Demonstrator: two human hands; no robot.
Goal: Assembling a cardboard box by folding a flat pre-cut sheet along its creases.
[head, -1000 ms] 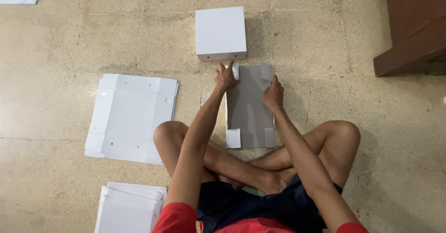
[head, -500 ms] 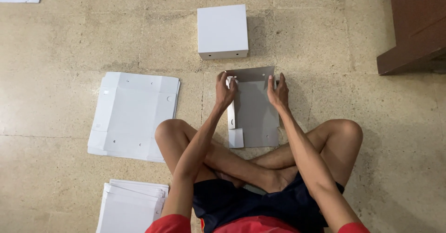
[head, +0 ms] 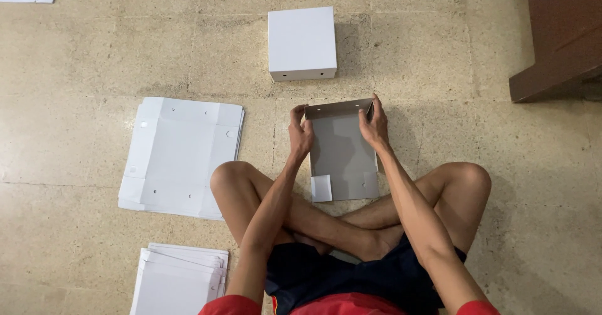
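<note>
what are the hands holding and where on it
Both hold the grey cardboard sheet at its far, folded-up end: left hand on the left corner, right hand on the right corner. Its near end lies on the floor.

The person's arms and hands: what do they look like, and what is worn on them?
Both arms are bare from the upper arm down, slim and long. Short red sleeves show at the bottom edge. The left hand and right hand wear no gloves; no rings, watch or bands are visible.

Finished white box (head: 301, 43) sitting up front, flat white cardboard blank (head: 182, 156) lying w/ a stack of blanks (head: 179, 280) nearby, dark wooden furniture (head: 561, 32) standing off to one side.
</note>
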